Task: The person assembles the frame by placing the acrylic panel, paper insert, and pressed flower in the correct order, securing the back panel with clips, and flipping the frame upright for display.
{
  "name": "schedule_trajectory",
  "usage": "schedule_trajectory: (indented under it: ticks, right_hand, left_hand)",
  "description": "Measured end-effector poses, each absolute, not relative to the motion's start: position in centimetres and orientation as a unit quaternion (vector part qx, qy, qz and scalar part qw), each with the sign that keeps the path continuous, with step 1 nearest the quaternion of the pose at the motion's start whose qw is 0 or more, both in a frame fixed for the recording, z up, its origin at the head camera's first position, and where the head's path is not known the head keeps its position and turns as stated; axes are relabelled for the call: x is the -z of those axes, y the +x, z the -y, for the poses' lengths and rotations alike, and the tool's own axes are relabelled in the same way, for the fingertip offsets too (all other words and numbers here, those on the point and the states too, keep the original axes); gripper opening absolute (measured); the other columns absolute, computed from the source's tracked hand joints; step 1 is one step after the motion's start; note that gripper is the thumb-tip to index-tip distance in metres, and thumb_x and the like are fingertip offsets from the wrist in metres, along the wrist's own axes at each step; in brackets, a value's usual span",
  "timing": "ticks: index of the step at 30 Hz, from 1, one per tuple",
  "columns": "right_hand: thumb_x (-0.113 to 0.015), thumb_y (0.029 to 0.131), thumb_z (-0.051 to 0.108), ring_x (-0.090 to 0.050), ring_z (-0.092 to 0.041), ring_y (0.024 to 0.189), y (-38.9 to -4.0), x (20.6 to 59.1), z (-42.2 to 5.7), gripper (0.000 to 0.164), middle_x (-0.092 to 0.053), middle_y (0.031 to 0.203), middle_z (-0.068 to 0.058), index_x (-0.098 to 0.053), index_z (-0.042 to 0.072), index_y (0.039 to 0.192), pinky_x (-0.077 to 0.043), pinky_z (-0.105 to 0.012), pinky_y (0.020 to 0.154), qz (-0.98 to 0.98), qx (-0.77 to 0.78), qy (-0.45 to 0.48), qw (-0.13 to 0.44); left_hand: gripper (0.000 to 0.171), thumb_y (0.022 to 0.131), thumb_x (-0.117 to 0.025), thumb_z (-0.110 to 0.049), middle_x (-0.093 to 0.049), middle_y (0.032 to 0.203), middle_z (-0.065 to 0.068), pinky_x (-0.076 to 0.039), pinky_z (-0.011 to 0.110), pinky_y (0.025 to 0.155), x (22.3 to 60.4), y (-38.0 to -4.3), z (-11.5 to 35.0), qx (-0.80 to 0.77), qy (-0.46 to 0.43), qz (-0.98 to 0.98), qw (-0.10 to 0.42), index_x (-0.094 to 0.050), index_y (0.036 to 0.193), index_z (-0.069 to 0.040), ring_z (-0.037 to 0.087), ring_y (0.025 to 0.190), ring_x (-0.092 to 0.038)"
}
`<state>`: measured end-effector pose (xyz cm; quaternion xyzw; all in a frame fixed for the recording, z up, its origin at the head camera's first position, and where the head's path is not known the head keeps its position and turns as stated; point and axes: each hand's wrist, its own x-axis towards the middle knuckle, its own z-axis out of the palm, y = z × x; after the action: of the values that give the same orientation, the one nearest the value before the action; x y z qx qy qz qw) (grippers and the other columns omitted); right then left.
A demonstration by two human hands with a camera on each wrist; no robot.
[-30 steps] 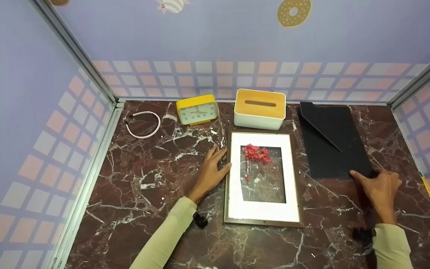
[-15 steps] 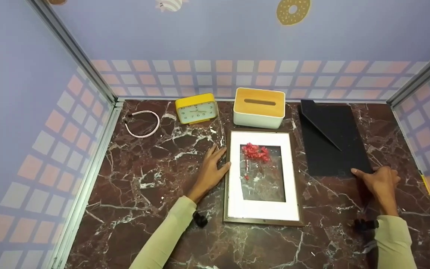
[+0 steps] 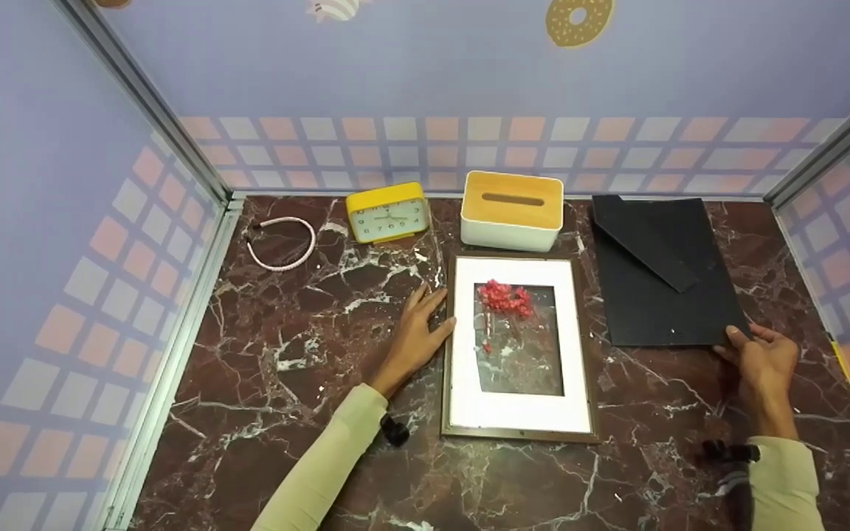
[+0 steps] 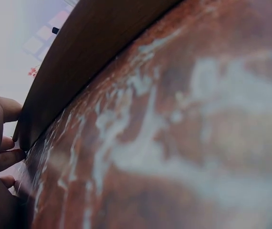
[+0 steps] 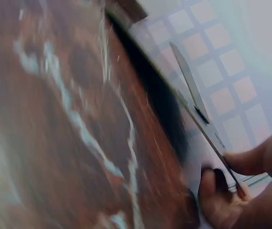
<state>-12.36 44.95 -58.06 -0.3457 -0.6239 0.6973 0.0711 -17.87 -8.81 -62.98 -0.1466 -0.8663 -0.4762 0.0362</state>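
A picture frame (image 3: 519,416) with a white mat and red dried flowers (image 3: 505,298) lies flat in the middle of the head view. My left hand (image 3: 417,338) rests at its left side, fingers stretched out, thumb touching the edge. In the left wrist view, fingertips (image 4: 13,155) meet the brown side of the frame (image 4: 78,62). To the right, my right hand (image 3: 764,361) pinches the near right corner of a black frame backing board (image 3: 661,317), whose stand leg (image 3: 643,247) sticks up. The right wrist view shows the board (image 5: 193,117) edge-on, tilted over the tabletop, between thumb and fingers.
Behind the picture frame, a white tissue box (image 3: 510,234) with a wooden lid stands by the back wall. Left of it are a yellow alarm clock (image 3: 388,214) and a pale headband (image 3: 312,247). Patterned walls bound the dark marbled tabletop (image 3: 285,413) at the back and sides.
My right hand has shifted slightly right and taken the board's corner between thumb and fingers. The board's near edge has come up, and its stand leg looks wider. My left hand stays put.
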Motion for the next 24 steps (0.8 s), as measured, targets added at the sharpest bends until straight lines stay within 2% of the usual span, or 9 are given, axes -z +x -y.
schedule_trajectory:
  ticks: [1, 3, 6, 8, 14, 17, 20, 24]
  right_hand:
    - [-0.068, 0.105, -0.004, -0.079, -0.015, 0.071, -12.3, 58.1, -44.7, 0.039, -0.068, 0.094, -0.001, -0.051, 0.0, 0.139, -0.067, -0.03, 0.067, 0.57, -0.738, -0.349, 0.089]
    - [-0.062, 0.104, -0.012, -0.08, -0.019, 0.077, -12.2, 58.2, -44.5, 0.034, -0.065, 0.111, -0.008, -0.052, 0.0, 0.134, -0.068, -0.034, 0.07, 0.504, -0.783, -0.345, 0.114]
    - [-0.057, 0.105, -0.016, -0.081, -0.02, 0.085, -12.1, 58.4, -44.2, 0.03, -0.054, 0.136, -0.014, -0.057, -0.001, 0.131, -0.068, -0.036, 0.073, 0.452, -0.811, -0.344, 0.138]
    - [-0.055, 0.104, -0.017, -0.08, -0.019, 0.089, -12.1, 58.4, -44.1, 0.028, -0.044, 0.145, -0.013, -0.061, -0.002, 0.128, -0.068, -0.036, 0.074, 0.432, -0.819, -0.344, 0.157]
    - [-0.053, 0.103, -0.018, -0.07, -0.021, 0.097, -12.0, 57.9, -44.4, 0.021, -0.04, 0.141, -0.009, -0.064, -0.005, 0.116, -0.067, -0.033, 0.062, 0.407, -0.816, -0.353, 0.211]
    - [-0.053, 0.102, -0.02, -0.066, -0.02, 0.093, -11.8, 57.5, -44.7, 0.021, -0.043, 0.133, -0.01, -0.063, -0.006, 0.113, -0.067, -0.034, 0.061, 0.384, -0.821, -0.355, 0.23]
    - [-0.053, 0.1, -0.024, -0.065, -0.019, 0.088, -11.6, 57.0, -44.9, 0.023, -0.046, 0.127, -0.011, -0.063, -0.009, 0.112, -0.067, -0.036, 0.061, 0.352, -0.831, -0.348, 0.252]
    - [-0.051, 0.099, -0.026, -0.066, -0.021, 0.094, -11.3, 55.7, -44.9, 0.025, -0.048, 0.131, -0.011, -0.064, -0.011, 0.114, -0.066, -0.038, 0.058, 0.314, -0.849, -0.329, 0.269]
  left_hand:
    - [0.059, 0.103, -0.075, -0.019, -0.056, 0.161, 0.023, -0.027, 0.062, 0.132, 62.9, -17.9, 8.9, 0.476, -0.144, 0.867, 0.034, -0.059, 0.155, 0.003, 0.045, 0.163, -0.031]
    - [0.058, 0.103, -0.075, -0.019, -0.055, 0.162, 0.023, -0.027, 0.062, 0.132, 62.7, -17.8, 9.1, 0.478, -0.141, 0.867, 0.028, -0.059, 0.156, 0.002, 0.045, 0.163, -0.03]
    - [0.057, 0.105, -0.074, -0.019, -0.054, 0.163, 0.024, -0.028, 0.062, 0.131, 62.5, -17.9, 9.4, 0.484, -0.138, 0.864, 0.025, -0.06, 0.155, 0.002, 0.045, 0.163, -0.032]
    - [0.056, 0.105, -0.073, -0.018, -0.053, 0.163, 0.025, -0.029, 0.062, 0.131, 62.4, -18.0, 9.5, 0.495, -0.137, 0.858, 0.024, -0.06, 0.155, 0.002, 0.046, 0.162, -0.033]
    - [0.051, 0.106, -0.072, -0.017, -0.056, 0.159, 0.028, -0.036, 0.064, 0.126, 62.4, -18.2, 10.2, 0.521, -0.131, 0.842, 0.044, -0.063, 0.153, 0.002, 0.045, 0.155, -0.046]
    - [0.045, 0.106, -0.072, -0.013, -0.061, 0.153, 0.029, -0.042, 0.061, 0.123, 62.0, -18.1, 10.5, 0.527, -0.128, 0.837, 0.069, -0.067, 0.147, 0.004, 0.045, 0.148, -0.055]
    - [0.039, 0.105, -0.073, -0.009, -0.072, 0.139, 0.027, -0.055, 0.054, 0.112, 61.0, -17.8, 10.9, 0.541, -0.118, 0.829, 0.082, -0.071, 0.141, 0.006, 0.042, 0.129, -0.07]
    - [0.035, 0.105, -0.074, -0.008, -0.08, 0.125, 0.017, -0.062, 0.038, 0.093, 59.7, -17.7, 11.5, 0.55, -0.101, 0.824, 0.086, -0.073, 0.137, 0.006, 0.03, 0.103, -0.078]
